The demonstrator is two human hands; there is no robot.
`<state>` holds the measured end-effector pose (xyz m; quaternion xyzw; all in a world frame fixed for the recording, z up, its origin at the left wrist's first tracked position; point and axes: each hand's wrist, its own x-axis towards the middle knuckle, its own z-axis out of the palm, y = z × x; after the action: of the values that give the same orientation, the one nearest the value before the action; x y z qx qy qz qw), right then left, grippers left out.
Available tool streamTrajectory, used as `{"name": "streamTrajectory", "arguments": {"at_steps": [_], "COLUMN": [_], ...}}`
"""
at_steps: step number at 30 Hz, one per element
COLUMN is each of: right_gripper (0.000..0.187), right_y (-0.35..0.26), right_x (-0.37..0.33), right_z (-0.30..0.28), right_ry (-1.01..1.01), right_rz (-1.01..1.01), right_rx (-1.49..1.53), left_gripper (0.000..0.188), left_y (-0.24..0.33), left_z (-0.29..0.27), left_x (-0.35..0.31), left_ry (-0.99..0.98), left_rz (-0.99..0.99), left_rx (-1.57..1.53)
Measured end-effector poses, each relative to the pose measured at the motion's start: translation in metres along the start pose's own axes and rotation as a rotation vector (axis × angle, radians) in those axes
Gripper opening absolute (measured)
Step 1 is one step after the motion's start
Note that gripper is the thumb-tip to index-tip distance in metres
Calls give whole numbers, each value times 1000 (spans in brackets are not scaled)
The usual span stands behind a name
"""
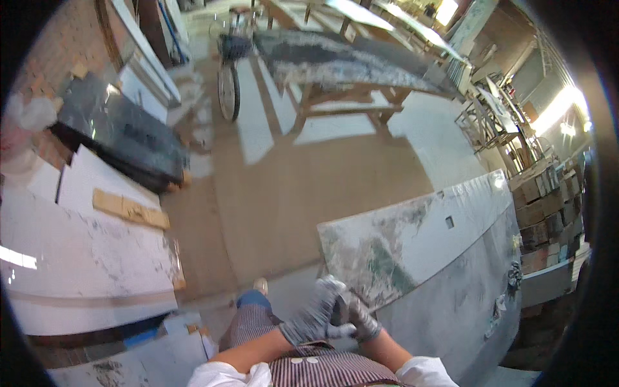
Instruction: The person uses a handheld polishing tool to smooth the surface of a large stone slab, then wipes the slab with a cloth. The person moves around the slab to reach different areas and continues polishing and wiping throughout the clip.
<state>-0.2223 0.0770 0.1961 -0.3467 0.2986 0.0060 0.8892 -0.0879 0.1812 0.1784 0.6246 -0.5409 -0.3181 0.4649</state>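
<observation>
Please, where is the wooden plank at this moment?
In the head view, the plank lies at the left on a white slab, near the black slab.

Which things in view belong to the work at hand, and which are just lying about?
Likely in the work:
left hand and right hand, gloved, close together
stained pale slab, nearest them

Apparently lying about:
wooden piece, left
dark slab beyond it
wheel, farther off

So my cam's the left fisheye of a head-mounted pair, aimed down and forward. My left hand (312, 321) and right hand (361, 320) are super close, low in frame. Near edge of the grey work surface (445, 322) is close too; front edge of the trestle table (361, 71) is way further out.
</observation>
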Motion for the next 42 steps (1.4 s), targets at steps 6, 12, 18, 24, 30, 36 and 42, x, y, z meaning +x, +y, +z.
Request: {"name": "streamTrajectory", "arguments": {"at_steps": [6,12,18,24,30,36,42], "right_gripper": [72,52,42,58,61,66,72], "right_y": [43,50,34,25,49,82,75], "right_x": [-18,45,69,71,101,147,232], "right_z": [-82,-73,-27,-3,-3,36,83], "right_ry": [191,92,531,731,738,1295,2307], "right_rz": [-267,-213,-399,-657,-1056,-1215,-1064], "right_rx": [75,542,630,635,1104,932,707], "left_gripper": [93,93,66,52,60,78,69], "left_y": [-6,-57,-85,-90,-92,-101,-86], "left_z": [33,-22,-74,-42,-7,32,73], "left_x": [62,116,187,244,280,321,350], "left_ry": [-105,-514,-809,-1040,-1327,-1339,-1252], "left_rz": [423,420,448,688,883,1367,1615], "left_rx": [139,220,386,523,639,575,390]}}
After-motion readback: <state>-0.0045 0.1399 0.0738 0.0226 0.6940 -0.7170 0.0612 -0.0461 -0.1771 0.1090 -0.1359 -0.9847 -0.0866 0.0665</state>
